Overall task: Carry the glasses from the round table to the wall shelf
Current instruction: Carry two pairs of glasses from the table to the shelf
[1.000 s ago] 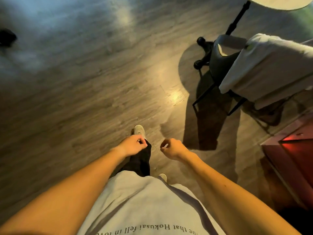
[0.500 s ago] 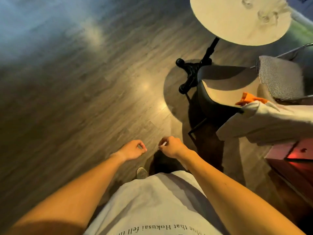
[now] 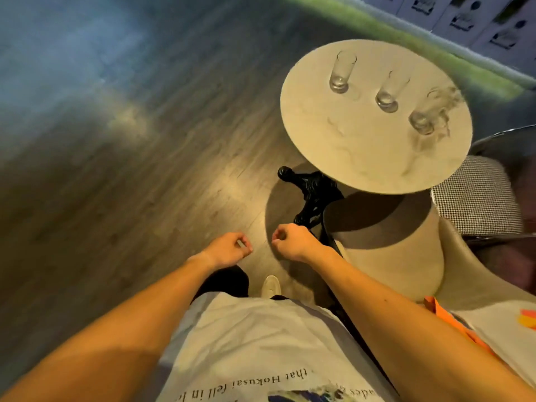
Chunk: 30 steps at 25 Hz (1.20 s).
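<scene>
A round marble-topped table (image 3: 356, 158) on a black iron base stands ahead and to the right. Three clear tall glasses stand in a row on its far half: the left glass (image 3: 341, 72), the middle glass (image 3: 390, 92) and the right glass (image 3: 426, 117). My left hand (image 3: 229, 250) and my right hand (image 3: 291, 240) hang in front of my body, well short of the table, each curled into a loose fist with nothing in it. No wall shelf is in view.
A beige chair seat (image 3: 406, 245) sits under the table's near edge, with a checked cushion (image 3: 475, 195) to its right. White cloth with orange trim (image 3: 452, 320) lies at lower right. Wooden floor (image 3: 130, 169) stretches to the left. A green-lit wall base (image 3: 435, 53) runs behind the table.
The view has swung up and toward the table, which now shows whole with its three glasses. My fists stay closed and close together.
</scene>
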{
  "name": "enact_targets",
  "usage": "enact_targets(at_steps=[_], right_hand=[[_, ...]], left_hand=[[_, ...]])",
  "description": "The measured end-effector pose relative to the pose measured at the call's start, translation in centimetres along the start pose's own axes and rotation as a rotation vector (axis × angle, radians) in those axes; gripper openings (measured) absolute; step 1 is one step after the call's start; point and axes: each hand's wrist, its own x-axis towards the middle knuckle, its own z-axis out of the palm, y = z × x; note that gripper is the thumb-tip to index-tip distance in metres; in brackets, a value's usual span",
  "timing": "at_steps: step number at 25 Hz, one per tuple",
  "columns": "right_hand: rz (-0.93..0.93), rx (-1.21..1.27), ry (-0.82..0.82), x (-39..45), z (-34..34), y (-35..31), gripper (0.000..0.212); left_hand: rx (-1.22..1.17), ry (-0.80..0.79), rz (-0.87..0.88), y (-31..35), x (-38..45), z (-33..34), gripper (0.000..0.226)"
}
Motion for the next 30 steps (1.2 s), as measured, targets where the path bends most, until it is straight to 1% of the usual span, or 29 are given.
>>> enact_targets(at_steps=[2,5,8,11,13,16,20,23,25,28,29,30], right_hand=[[0.011,0.028,0.009,3.4,-4.0,-1.6,0.023],[0.072,0.081,0.064,8.5,-8.8,-3.0,0.024],[0.157,0.175,0.172,12.5,-12.7,-3.8,0.023],[0.294,0.331,0.263,15.2,-16.3,-4.5,0.022],[0.363,0.423,0.304,16.2,-18.4,-4.8,0.021],[0.432,0.527,0.364,17.3,-20.8,-4.2,0.023],[0.497,0.581,0.487,18.2,-23.6,-1.7,0.020],[0.587,0.631,0.581,18.6,-26.7,1.2,0.017],[0.623,0.659,0.685,18.8,-29.0,2.7,0.015],[0.661,0.622,0.941,19.3,-33.0,4.4,0.032],[0.667,0.581,1.018,19.5,-34.2,4.9,0.037],[0.667,0.545,1.060,19.7,-35.3,5.5,0.042]], left_hand=[[0.042,-0.029,0.031,2.8,4.4,-3.9,0.008],[0.145,-0.098,0.087,6.1,11.4,-9.2,0.008],[0.225,-0.160,0.163,9.6,17.8,-13.9,0.006],[0.336,-0.228,0.245,14.5,23.4,-17.9,0.010],[0.412,-0.256,0.308,17.9,26.1,-19.7,0.013],[0.492,-0.312,0.405,22.7,29.1,-20.7,0.014],[0.509,-0.367,0.445,27.9,31.9,-20.8,0.015],[0.558,-0.290,0.497,31.1,34.1,-20.7,0.013],[0.543,-0.194,0.535,32.9,35.2,-20.6,0.016],[0.469,0.006,0.632,35.5,36.7,-20.0,0.032],[0.459,0.040,0.650,36.2,37.1,-19.8,0.039],[0.465,0.048,0.657,36.7,37.6,-19.6,0.045]])
